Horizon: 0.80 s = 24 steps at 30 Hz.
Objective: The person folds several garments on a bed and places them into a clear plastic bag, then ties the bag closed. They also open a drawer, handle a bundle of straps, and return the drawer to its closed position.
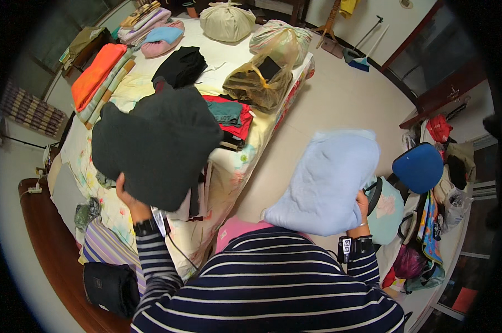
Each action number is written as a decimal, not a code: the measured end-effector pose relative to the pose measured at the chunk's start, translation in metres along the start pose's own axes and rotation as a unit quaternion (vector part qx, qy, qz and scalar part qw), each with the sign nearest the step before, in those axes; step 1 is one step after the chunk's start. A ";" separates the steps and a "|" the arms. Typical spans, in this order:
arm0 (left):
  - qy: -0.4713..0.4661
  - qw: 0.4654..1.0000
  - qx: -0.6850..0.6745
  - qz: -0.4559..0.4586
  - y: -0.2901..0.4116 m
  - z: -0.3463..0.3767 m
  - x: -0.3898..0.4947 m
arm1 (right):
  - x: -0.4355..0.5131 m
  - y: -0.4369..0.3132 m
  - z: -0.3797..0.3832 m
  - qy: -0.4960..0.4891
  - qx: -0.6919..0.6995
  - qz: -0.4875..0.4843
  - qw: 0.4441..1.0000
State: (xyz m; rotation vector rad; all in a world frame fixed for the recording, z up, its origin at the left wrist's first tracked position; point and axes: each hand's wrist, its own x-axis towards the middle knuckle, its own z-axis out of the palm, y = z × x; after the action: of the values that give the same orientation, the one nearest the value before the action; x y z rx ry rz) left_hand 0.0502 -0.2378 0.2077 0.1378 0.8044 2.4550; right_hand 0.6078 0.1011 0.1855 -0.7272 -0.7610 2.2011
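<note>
My left hand (pixel 130 202) grips the lower edge of a dark grey folded cloth (pixel 157 145), held up over the bed. Most of its fingers are hidden behind the cloth. On the right, my right hand (pixel 362 208) holds a light blue folded cloth (pixel 324 183) by its right edge, above the floor beside the bed. Behind the dark cloth, a stack of folded clothes, red and green on top (pixel 228 113), lies near the bed's edge. A black heap of cloth (pixel 180 66) rests farther back on the bed.
On the bed (pixel 255 160) are a brown plastic bag (pixel 259 81), tied cloth bundles (pixel 227 21), an orange folded blanket (pixel 99 77) and a black folded item (pixel 111 287). To the right stand a blue chair back (pixel 418 167) and piled bags. A broom (pixel 359 63) leans by the wall.
</note>
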 end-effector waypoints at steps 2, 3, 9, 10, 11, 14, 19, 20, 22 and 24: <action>0.006 1.000 -0.001 0.014 -0.013 0.024 0.041 | -0.001 -0.009 -0.026 0.053 0.015 -0.033 0.998; 0.013 0.999 0.010 0.030 -0.017 0.027 0.066 | 0.001 -0.011 -0.032 0.053 0.029 -0.036 0.998; 0.067 0.982 0.130 0.119 -0.085 -0.025 0.171 | 0.036 -0.043 -0.025 0.086 0.068 -0.074 0.991; 0.082 0.931 0.303 0.187 -0.112 -0.043 0.176 | 0.047 -0.053 -0.020 0.077 0.045 -0.081 0.993; 0.104 0.846 0.472 0.225 -0.133 -0.059 0.179 | 0.061 -0.063 -0.013 0.066 0.027 -0.083 0.994; 0.079 0.639 0.763 0.064 -0.165 -0.073 0.183 | 0.115 -0.090 0.017 0.044 0.001 -0.094 0.995; 0.330 0.684 0.649 0.052 -0.249 0.069 0.205 | 0.225 -0.122 0.084 -0.022 -0.212 -0.150 0.965; 0.136 0.777 0.611 0.071 -0.260 0.108 0.204 | 0.251 -0.125 0.095 -0.038 -0.302 -0.176 0.936; -0.024 0.853 0.511 -0.109 -0.286 0.181 0.194 | 0.297 -0.121 0.117 -0.109 -0.269 -0.148 0.945; -0.103 0.913 0.266 -0.293 -0.316 0.241 0.195 | 0.339 -0.108 0.140 -0.186 -0.080 -0.052 0.978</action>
State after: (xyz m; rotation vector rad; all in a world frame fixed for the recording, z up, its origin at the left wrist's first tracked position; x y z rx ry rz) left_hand 0.0958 0.2023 0.2096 0.2996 1.1965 1.5916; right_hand 0.3528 0.3752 0.2609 -0.3416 -1.1475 2.2245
